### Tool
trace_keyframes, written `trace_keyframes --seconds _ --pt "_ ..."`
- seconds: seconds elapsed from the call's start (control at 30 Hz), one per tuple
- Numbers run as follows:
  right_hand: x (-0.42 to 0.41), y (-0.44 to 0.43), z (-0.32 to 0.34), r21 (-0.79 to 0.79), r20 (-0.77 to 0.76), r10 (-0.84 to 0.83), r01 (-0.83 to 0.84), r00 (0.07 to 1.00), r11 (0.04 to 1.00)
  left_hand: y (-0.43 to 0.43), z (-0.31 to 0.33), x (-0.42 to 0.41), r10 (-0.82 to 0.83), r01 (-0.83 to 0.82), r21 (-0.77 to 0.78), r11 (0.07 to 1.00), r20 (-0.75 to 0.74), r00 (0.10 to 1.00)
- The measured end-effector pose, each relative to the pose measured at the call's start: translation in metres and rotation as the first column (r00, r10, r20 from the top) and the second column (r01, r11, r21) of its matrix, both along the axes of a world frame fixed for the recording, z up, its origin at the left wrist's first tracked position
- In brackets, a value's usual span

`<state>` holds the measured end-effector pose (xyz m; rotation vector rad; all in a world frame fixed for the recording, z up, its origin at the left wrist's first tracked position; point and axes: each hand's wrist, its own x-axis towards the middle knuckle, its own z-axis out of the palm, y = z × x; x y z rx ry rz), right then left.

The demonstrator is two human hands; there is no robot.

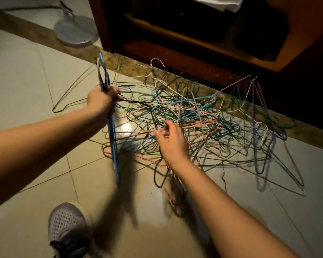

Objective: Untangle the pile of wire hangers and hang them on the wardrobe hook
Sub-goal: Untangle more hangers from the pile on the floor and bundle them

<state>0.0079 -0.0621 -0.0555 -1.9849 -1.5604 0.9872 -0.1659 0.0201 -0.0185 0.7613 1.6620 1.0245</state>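
Note:
A tangled pile of wire hangers point(203, 116) in green, blue, pink, white, black and purple lies on the tiled floor in front of the wardrobe. My left hand point(101, 101) grips a bunch of several hangers point(113, 146) by their necks; a blue one is plainest, its hooks pointing up. My right hand point(171, 140) reaches into the near edge of the pile, thumb and fingers curled at a pink hanger point(194, 125); whether they pinch it I cannot tell. No wardrobe hook shows.
A dark wooden wardrobe point(194, 58) stands open behind the pile, with white cloth point(220, 2) on a shelf. A fan's round grey base point(76, 31) sits at the back left. My shoe point(67, 226) is at the bottom. One olive hanger point(71, 94) lies apart, left.

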Motion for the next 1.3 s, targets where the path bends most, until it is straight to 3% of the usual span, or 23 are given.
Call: trace_keyframes --seconds 0.07,0.13,0.33,0.47,0.57,1.03,1.23,1.3 --pt "-0.011 0.004 -0.002 -0.094 -0.013 0.033 -0.034 0.999 0.995 -0.002 0.002 0.007 -0.021 0.021 -0.002 1.0 0.033 0.999" --pt "-0.016 0.005 -0.007 -0.104 -0.098 -0.065 0.055 0.993 0.993 -0.003 0.006 0.014 -0.051 0.05 0.004 0.999 0.092 0.995" --pt "0.005 0.003 -0.01 0.04 -0.22 -0.368 0.386 0.903 0.922 -0.008 0.014 0.024 -0.157 0.184 -0.055 0.981 0.318 0.935" --pt "0.008 -0.001 -0.002 0.053 -0.399 -0.415 0.472 0.818 0.88 -0.013 0.012 0.033 -0.204 0.258 -0.043 0.965 0.494 0.845" --pt "-0.001 -0.009 0.0 0.132 -0.363 -0.382 0.453 0.85 0.882 -0.021 0.012 0.049 -0.312 0.359 -0.002 0.933 0.489 0.814" --pt "-0.002 -0.029 -0.005 0.005 -0.439 -0.39 0.437 0.809 0.9 -0.035 0.003 0.082 -0.453 0.491 0.051 0.87 0.476 0.754" --pt "0.01 -0.033 -0.02 -0.041 -0.475 -0.387 0.42 0.79 0.907 -0.038 0.005 0.09 -0.529 0.533 0.055 0.845 0.246 0.813" --pt "0.026 -0.037 -0.032 -0.074 -0.412 -0.447 0.46 0.794 0.885 -0.034 0.004 0.087 -0.529 0.534 0.04 0.845 0.218 0.82"
